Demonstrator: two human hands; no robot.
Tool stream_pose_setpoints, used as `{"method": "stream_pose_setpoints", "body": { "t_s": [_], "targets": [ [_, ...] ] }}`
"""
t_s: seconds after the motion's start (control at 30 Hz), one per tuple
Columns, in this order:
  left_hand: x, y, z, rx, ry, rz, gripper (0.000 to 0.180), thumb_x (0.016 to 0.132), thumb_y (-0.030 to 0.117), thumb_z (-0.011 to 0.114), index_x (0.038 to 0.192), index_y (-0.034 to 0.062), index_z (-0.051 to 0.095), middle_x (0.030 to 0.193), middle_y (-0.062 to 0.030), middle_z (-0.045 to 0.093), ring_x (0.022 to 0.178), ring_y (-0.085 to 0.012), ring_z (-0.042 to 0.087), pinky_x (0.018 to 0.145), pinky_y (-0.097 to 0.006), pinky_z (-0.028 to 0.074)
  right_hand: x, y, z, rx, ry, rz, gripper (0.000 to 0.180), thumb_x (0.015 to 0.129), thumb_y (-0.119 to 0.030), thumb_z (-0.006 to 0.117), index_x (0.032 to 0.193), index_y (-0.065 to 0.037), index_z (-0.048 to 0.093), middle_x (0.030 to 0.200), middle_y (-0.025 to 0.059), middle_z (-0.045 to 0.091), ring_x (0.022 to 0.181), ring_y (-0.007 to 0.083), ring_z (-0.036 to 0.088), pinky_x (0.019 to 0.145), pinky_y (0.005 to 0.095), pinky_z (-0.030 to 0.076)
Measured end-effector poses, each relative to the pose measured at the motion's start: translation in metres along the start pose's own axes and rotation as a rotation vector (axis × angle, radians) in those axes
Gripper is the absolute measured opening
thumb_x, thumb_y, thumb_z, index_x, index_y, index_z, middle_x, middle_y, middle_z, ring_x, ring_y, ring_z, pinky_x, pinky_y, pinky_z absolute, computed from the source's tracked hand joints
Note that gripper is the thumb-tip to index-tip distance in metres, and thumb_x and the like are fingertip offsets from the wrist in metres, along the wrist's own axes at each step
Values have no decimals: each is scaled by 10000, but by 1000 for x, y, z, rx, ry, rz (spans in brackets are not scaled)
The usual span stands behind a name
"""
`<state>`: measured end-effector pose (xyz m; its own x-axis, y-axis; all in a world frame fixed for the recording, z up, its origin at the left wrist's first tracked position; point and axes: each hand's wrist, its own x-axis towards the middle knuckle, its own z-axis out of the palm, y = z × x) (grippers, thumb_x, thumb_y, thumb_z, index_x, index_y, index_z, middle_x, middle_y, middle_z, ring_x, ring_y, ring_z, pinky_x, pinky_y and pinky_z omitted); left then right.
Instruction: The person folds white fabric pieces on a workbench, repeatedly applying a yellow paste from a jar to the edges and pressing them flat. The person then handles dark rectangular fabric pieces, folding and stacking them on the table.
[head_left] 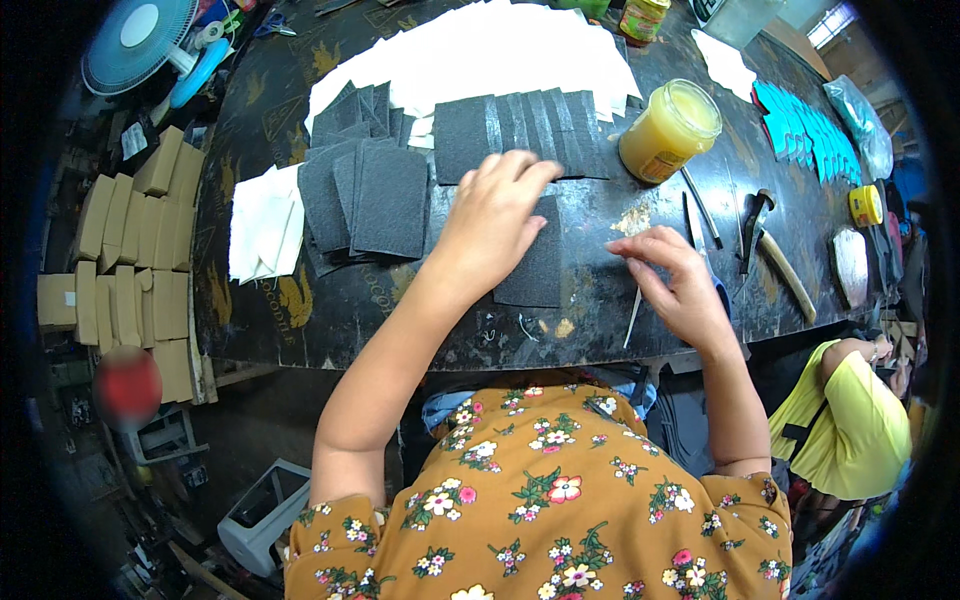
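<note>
My left hand (497,215) is over the dark grey felt pieces, its fingers slightly blurred and spread, with the thumb apart. Beneath it lies a single rectangular felt piece (530,275), partly covered by the hand. Beyond the fingertips, a row of overlapping felt pieces (570,125) shows shiny strips on several edges. More felt pieces (390,205) are stacked left of the hand. My right hand (680,285) has its fingers bent in a pinch; what they hold, if anything, is hidden. A thin pale stick (633,320) shows just below it. The open jar of yellowish paste (672,130) stands beyond this hand.
White sheets (480,55) spread across the far table, with smaller white pieces (265,225) at left. A hammer (785,270), scissors (697,225) and teal-and-black pieces (805,130) lie right. Cardboard boxes (150,230) and a fan (140,45) stand left. A person in yellow (850,430) is at right.
</note>
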<state>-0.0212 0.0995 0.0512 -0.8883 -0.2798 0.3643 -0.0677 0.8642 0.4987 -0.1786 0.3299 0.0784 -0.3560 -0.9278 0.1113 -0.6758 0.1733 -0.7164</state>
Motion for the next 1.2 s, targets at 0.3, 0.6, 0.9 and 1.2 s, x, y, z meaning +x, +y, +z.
{"method": "stream_pose_setpoints", "body": {
  "t_s": [0.3,0.6,0.9,1.2],
  "targets": [
    [-36,-3,3,-41,-51,-186,357,892,125,839,1230,48,751,1275,-115,697,1243,-348,626,1093,-465,502,62,29,60,-97,83,-148,303,991,0,643,1248,-70,787,1101,151,694,1103,366,670,991,466,537],
    [-41,-4,4,17,-37,-207,361,911,170,827,1252,81,748,1307,-108,667,1297,-334,600,1106,-474,477,5,15,58,-249,-18,-409,426,800,-33,768,1211,-139,807,1098,57,698,1021,286,648,882,437,497],
    [-42,-3,4,83,10,-269,498,877,242,864,1306,50,698,1276,-128,664,1282,-348,605,1089,-493,481,-9,9,56,-165,12,-335,405,782,10,749,1158,-134,789,1140,67,697,1059,297,669,869,433,486],
    [-22,-6,-16,-367,78,-310,235,933,42,768,1149,31,676,1157,-103,694,1166,-260,666,1060,-405,501,-9,13,61,141,161,-62,457,858,118,687,1272,-71,734,1229,145,646,1048,276,684,921,398,573]
  ]
}}
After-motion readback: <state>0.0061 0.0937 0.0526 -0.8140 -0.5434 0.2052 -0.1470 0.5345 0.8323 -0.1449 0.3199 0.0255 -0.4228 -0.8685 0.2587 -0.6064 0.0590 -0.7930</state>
